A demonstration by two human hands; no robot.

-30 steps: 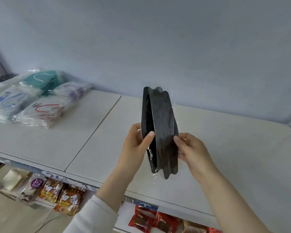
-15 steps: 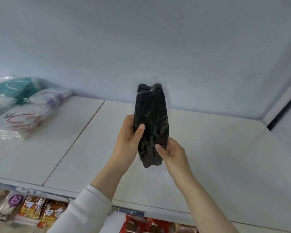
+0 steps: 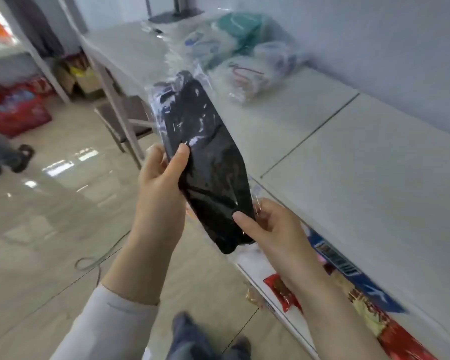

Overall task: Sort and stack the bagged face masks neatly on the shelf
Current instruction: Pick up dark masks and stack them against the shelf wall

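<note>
Further along, bagged masks (image 3: 244,76) crowd the shelf (image 3: 374,190).

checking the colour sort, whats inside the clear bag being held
The clear bag, gripped by the left hand and right hand, holds black face masks. Their count is hidden: only the front layer shows.

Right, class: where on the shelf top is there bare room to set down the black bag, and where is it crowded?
Bare: the shelf panel this side of the seam, from front edge to wall. Also bare: the stretch between the seam and the pile of bagged masks. Crowded: the pile itself, against the wall.
</note>
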